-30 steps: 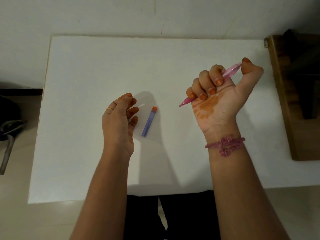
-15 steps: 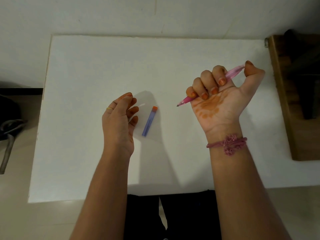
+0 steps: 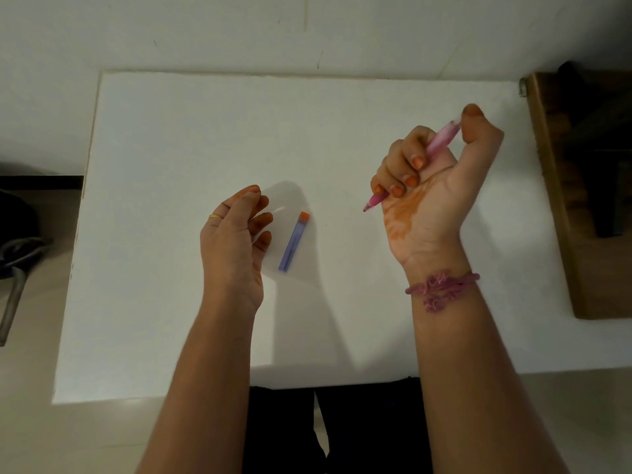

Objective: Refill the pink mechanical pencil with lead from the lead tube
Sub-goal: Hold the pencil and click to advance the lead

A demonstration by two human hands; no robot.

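Head view: translucent pink mechanical pencil (image 3: pixel 441 142), dark tip down-left.

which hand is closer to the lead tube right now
Left. The left hand hovers just beside the lead tube on its left, fingers loosely curled, holding nothing. The right hand is farther off to the tube's right, raised and gripping the pink mechanical pencil.

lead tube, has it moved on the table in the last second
No. The lead tube lies flat at the same spot and tilt on the white table, orange cap pointing away, beside the left hand.
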